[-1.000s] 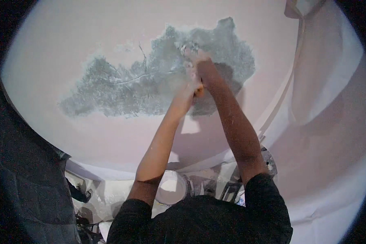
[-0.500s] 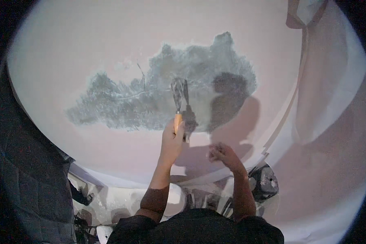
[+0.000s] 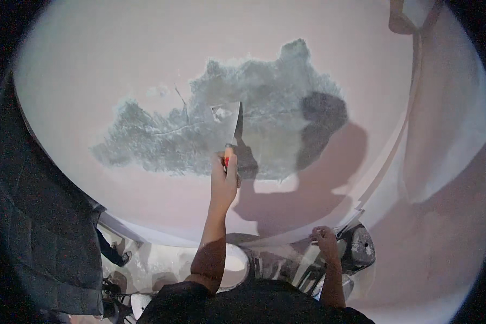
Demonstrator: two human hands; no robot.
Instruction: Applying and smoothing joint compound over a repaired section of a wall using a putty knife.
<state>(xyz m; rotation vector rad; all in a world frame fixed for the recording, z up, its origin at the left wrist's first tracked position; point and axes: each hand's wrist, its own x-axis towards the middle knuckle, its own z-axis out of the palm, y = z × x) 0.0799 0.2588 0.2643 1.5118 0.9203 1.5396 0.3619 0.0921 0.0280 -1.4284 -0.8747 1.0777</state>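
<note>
My left hand is closed around the wooden handle of a putty knife, its blade pointing up. White filler sits on the blade's upper left part. The blade lies over a rough grey patch in the pale pink wall, and its dark shadow falls just to the right. A thin crack line runs across the patch. Lower down on the right, apart from the wall patch, my right hand has its fingers curled in. Whatever it may hold is too small to make out.
A dark, plaster-spattered box-shaped thing stands below at the right. Under my left forearm is a rounded white tub. At the left are a dark quilted sheet and another person's dark-clad leg. Pale sheeting hangs at the right.
The putty knife has turned, so its blade now shows broad with filler on it. My right hand has dropped down and to the right, away from the wall.
</note>
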